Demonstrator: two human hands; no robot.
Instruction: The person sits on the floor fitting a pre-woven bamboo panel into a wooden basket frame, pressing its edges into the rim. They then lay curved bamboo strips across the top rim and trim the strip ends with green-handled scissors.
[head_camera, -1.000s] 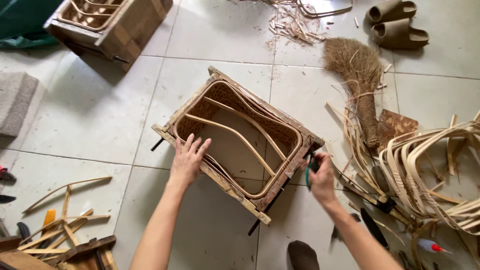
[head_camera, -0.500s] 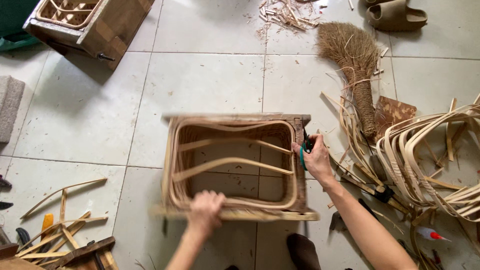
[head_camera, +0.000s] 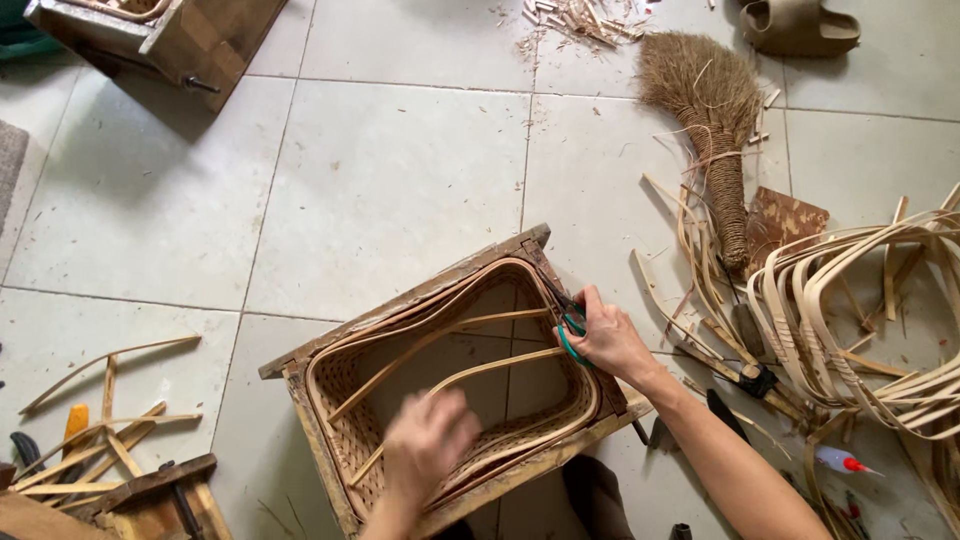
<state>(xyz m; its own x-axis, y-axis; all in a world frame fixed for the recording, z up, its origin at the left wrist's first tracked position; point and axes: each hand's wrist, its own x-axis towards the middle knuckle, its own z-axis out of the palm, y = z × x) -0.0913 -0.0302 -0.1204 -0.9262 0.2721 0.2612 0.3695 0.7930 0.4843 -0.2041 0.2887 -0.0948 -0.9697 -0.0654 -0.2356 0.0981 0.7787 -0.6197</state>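
Rough, worn wooden frame (head_camera: 420, 300) under both hands, woven matt rattan basket (head_camera: 350, 440) inside it. Right hand (head_camera: 607, 340) grips green glossy plastic-handled scissors (head_camera: 570, 340). Beyond that hand: coarse fibre broom (head_camera: 712, 120), smooth pale tile floor (head_camera: 400, 180).

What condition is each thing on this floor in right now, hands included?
Wooden frame: on the tiles, turned askew, woven basket fitted inside.
Woven basket: unfinished, loose strips crossing its opening.
Left hand: blurred, over the basket's near edge.
Right hand: closed on green-handled scissors at the basket's rim.
Broom: lying flat.
Bent strips: heaped loosely.
Sandal: lying unworn.
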